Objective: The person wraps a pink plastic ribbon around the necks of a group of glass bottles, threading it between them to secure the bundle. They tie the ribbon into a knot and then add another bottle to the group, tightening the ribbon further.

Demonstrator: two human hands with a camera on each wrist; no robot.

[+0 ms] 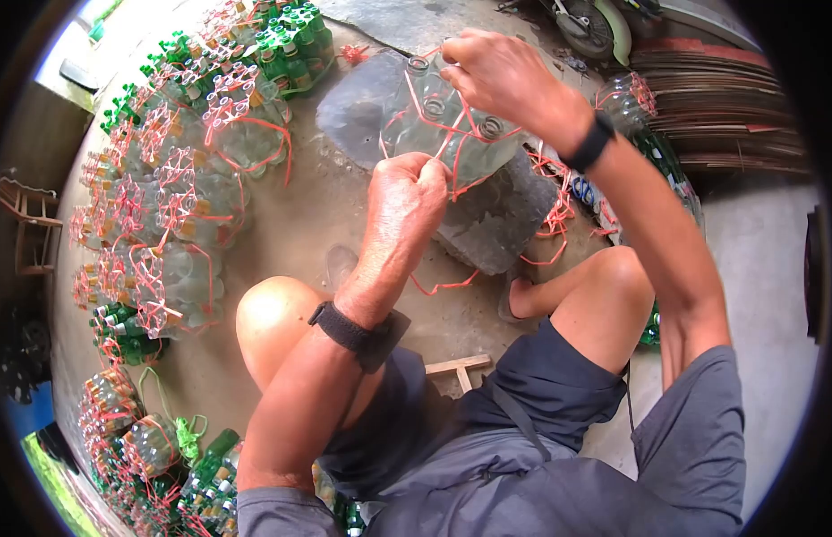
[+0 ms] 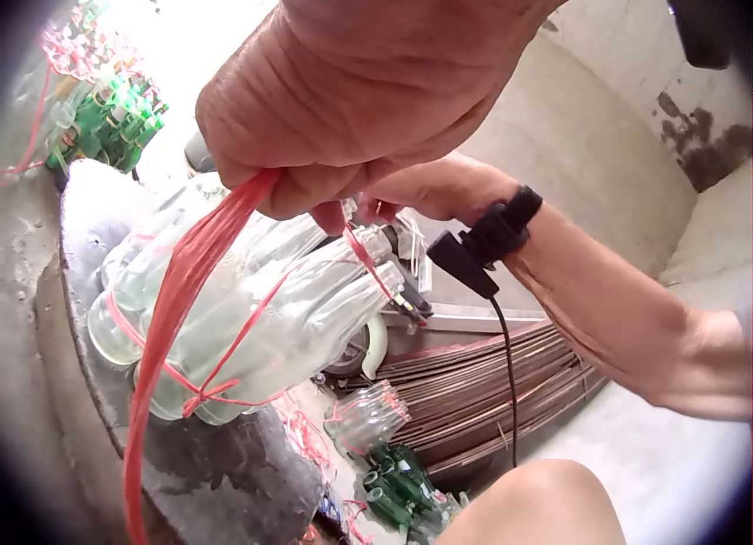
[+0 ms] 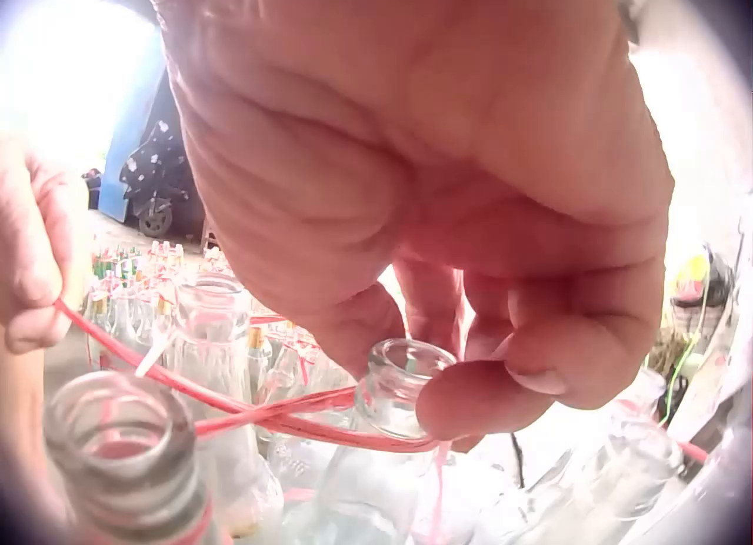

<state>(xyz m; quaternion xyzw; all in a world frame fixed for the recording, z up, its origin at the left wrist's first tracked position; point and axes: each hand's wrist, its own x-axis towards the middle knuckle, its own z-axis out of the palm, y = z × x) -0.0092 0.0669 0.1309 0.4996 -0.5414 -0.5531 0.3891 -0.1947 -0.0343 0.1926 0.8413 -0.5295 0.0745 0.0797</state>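
- Two bare hands work at a bundle of clear glass bottles (image 1: 425, 139), which sits on a dark stone slab (image 1: 496, 224) in front of the seated person.
- The left hand (image 1: 407, 192) is closed, its fingers curled tightly round pinkish-red plastic twine (image 2: 194, 268); a loose length hangs down from the fist in the left wrist view.
- From that fist the twine also runs taut towards the bottle mouths, crossing another strand between two necks in the right wrist view.
- The right hand (image 1: 514, 80) is partly closed at the far side of the bundle, its bent fingers and thumb round one bottle neck (image 3: 400, 386), just below the rim.
- Twine passes round that same neck, right at the fingertips; whether the right hand pinches the strand too, I cannot tell.
- More twine loops about the bundle, with a knot showing low on its side in the left wrist view.
- Dark straps circle both wrists.
- Many tied bottle bundles (image 1: 187, 192) stand on the floor to the person's left, with green bottles (image 1: 295, 63) at their far end.
- To the right, stacked brown sheets (image 1: 711, 103) lie beyond a smaller clear bundle (image 1: 623, 100), and a wheel (image 1: 586, 27) shows near the top edge.
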